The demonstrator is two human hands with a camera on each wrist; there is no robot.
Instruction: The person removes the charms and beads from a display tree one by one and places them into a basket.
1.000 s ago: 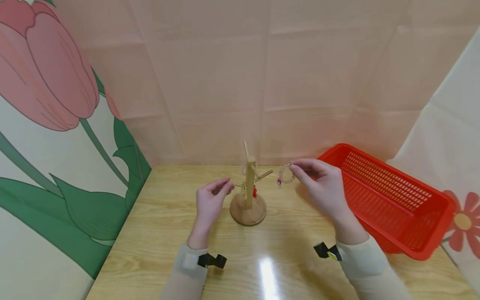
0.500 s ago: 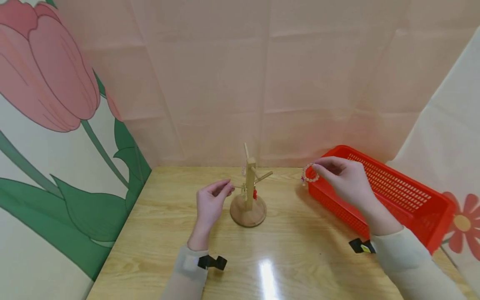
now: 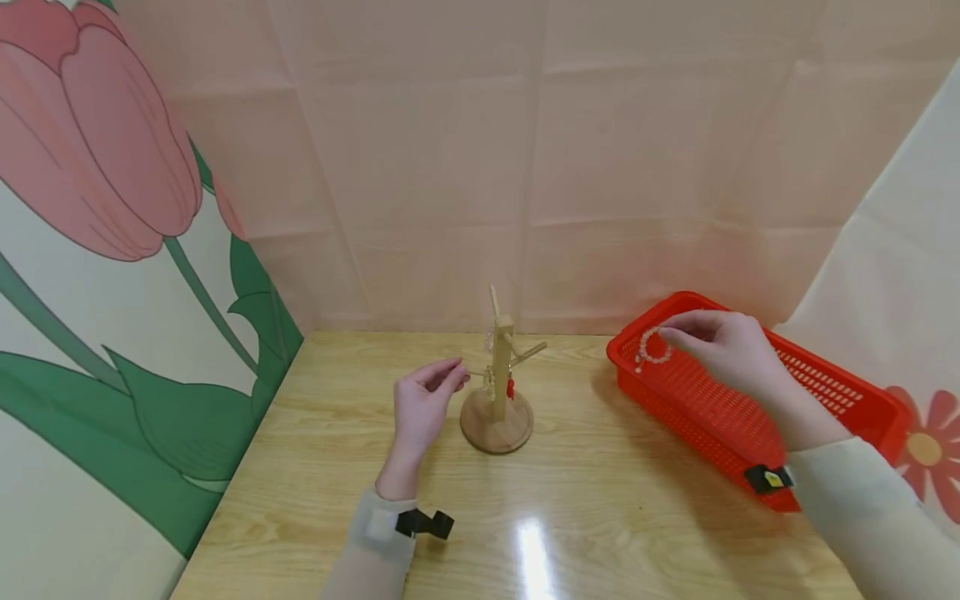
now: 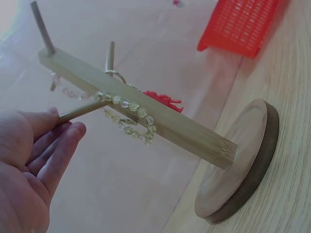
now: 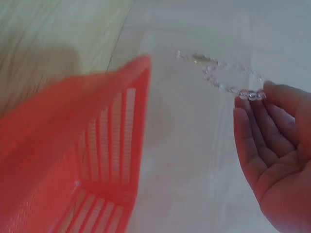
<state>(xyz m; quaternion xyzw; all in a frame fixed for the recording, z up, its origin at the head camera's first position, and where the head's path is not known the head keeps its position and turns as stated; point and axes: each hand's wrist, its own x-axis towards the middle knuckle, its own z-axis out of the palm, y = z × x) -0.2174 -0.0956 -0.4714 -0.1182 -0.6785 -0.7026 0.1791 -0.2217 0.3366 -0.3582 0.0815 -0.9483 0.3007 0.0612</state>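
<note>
My left hand (image 3: pixel 423 404) pinches the tip of one peg (image 4: pixel 80 113) on a wooden stand (image 3: pixel 499 379) with a round base. On that peg hangs a bracelet of yellowish clear beads (image 4: pixel 141 112). Another peg carries a bracelet with a red charm (image 4: pixel 164 100), and pale pink beads (image 4: pixel 65 90) hang near the top of the post. My right hand (image 3: pixel 738 354) pinches a pink and clear beaded bracelet (image 5: pixel 233 90) between thumb and fingers. It dangles over the left end of the red basket (image 3: pixel 626 371), with a small charm at its lower side.
The red plastic basket with slotted walls stands at the right of the wooden table (image 3: pixel 322 500). Behind the table hangs a pink cloth (image 3: pixel 420 167). A tulip-printed panel (image 3: pixel 112 167) borders the left side.
My right hand has moved right with the bracelet, from beside the stand to over the basket. My left hand has stayed at the peg.
</note>
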